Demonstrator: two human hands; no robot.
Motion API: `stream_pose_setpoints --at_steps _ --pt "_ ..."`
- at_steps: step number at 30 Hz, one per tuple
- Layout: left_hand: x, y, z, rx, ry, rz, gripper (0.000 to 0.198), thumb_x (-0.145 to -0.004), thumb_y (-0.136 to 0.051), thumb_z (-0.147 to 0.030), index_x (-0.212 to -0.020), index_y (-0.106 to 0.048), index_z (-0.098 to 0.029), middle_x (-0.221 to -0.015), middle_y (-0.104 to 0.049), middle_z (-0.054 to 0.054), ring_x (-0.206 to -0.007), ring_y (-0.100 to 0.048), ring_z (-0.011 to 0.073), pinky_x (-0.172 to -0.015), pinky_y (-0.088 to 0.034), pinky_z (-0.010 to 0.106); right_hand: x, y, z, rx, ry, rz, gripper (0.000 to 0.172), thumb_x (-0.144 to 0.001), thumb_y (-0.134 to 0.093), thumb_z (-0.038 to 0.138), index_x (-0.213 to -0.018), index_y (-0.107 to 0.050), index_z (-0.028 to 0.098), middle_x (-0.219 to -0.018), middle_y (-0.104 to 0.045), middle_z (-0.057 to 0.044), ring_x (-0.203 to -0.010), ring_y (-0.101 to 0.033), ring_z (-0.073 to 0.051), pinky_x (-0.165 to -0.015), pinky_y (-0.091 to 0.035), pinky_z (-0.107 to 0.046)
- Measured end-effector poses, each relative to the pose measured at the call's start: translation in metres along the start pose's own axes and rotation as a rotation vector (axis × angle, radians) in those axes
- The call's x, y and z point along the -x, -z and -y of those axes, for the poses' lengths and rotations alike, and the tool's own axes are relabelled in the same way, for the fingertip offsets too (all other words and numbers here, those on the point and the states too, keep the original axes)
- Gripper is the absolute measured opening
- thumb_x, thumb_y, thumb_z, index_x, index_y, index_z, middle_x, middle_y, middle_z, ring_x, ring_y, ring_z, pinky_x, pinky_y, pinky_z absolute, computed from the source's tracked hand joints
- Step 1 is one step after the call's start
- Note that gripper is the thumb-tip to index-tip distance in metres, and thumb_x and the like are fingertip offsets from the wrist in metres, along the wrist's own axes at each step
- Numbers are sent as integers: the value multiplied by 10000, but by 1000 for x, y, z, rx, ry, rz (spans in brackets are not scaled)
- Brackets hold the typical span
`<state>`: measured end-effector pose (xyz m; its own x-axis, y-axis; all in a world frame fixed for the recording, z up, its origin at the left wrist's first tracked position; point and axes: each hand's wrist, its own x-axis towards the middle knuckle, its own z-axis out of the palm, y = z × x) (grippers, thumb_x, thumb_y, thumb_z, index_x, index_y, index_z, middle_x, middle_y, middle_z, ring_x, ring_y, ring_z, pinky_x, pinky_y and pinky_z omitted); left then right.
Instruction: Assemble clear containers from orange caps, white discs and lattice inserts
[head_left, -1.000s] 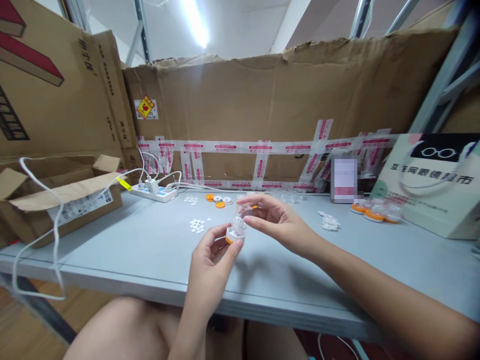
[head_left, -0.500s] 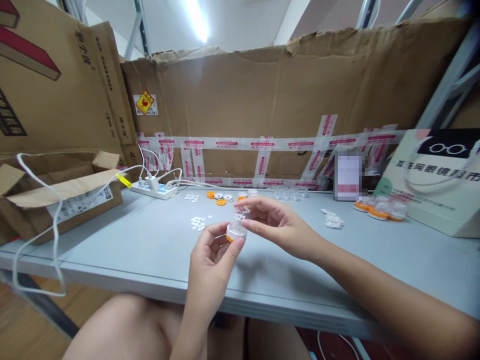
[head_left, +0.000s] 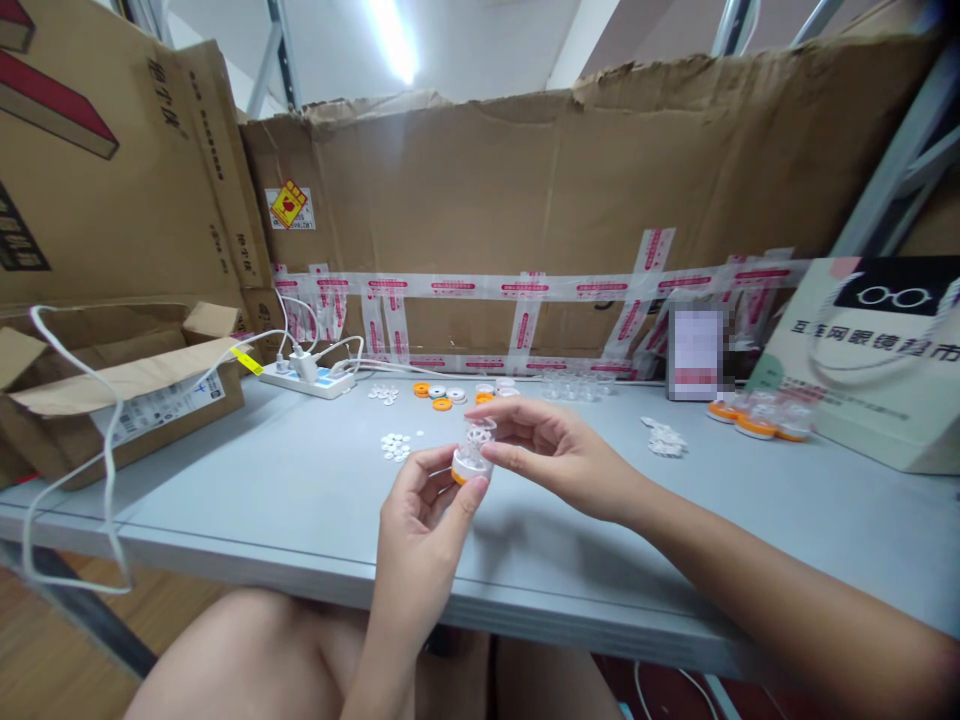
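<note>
Above the middle of the table, my left hand is closed round a round white-and-orange cap, thumb on the near side. A clear plastic part with openwork stands upright on top of the cap. My right hand pinches a clear cup around that part, with thumb and fingers at its right side and top rim. Whether the cup touches the cap is too small to tell. Small white discs lie left of my hands. Behind them are orange and white caps.
Clear cups stand along the back. Small white pieces are heaped at right, near assembled clear containers with orange caps, a phone and a paper bag. A power strip and an open carton are at left.
Both hands keep nearly the same place and grip. The clear cup has shifted very slightly left and sits a little more upright over the cap.
</note>
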<state>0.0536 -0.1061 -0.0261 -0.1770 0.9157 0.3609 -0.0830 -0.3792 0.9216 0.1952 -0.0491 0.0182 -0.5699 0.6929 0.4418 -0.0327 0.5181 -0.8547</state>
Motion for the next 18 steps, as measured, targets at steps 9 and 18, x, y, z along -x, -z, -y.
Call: stream_pose_setpoints --at_steps 9,18 --pt "2 0 -2 -27 -57 -15 184 -773 -628 -249 -925 -573 -161 -918 -653 30 -872 -612 133 -773 -487 194 0 -2 0 -49 -3 -2 235 -756 -647 244 -984 -594 217 -966 -607 -22 -863 -588 -137 -804 -481 -313" --pt "3 0 -4 -2 -51 -28 183 -755 -642 -244 -910 -597 -157 -893 -674 29 -854 -625 139 -762 -495 190 -3 -9 -3 -221 -71 -53 181 -709 -693 241 -828 -560 215 -856 -590 21 -774 -580 -102 -718 -486 -264"
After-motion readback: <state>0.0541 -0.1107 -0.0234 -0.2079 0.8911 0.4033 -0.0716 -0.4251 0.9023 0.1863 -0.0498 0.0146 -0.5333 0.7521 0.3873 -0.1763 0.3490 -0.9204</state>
